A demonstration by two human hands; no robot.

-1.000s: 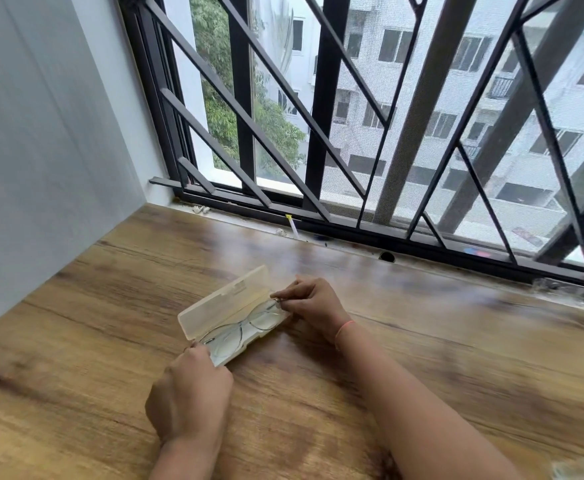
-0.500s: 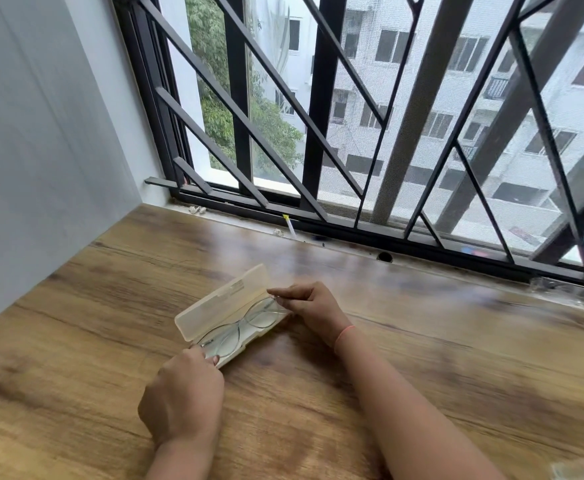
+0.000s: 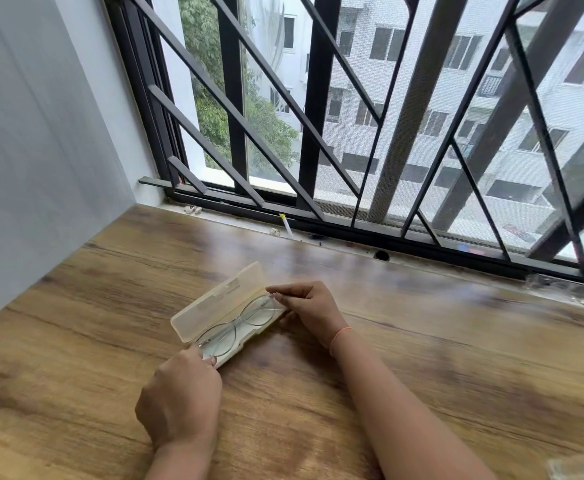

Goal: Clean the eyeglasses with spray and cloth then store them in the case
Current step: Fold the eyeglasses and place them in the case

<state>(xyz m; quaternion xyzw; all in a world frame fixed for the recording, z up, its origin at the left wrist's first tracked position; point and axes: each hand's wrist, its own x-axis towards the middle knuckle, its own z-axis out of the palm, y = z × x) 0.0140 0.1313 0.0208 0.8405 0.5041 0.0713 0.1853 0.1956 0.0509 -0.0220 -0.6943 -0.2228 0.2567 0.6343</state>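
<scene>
We count two hands in the lower middle of the frame: one left hand (image 3: 179, 396) and one right hand (image 3: 313, 308). Between them we count one case (image 3: 214, 306), made of one lid and one tray, and one pair of eyeglasses (image 3: 236, 322) with two lenses. We see one thin orange band (image 3: 339, 336) on the right wrist. We count one wooden tabletop (image 3: 422, 341), one barred window (image 3: 318, 133) across the top and one grey wall (image 3: 41, 133) at the left. Along the sill we count one yellow-tipped white stick (image 3: 286, 224), two small white scraps (image 3: 192, 209) and one dark round hole (image 3: 382, 255). We count one blurred clear thing (image 3: 581, 465) in the lower right corner.
</scene>
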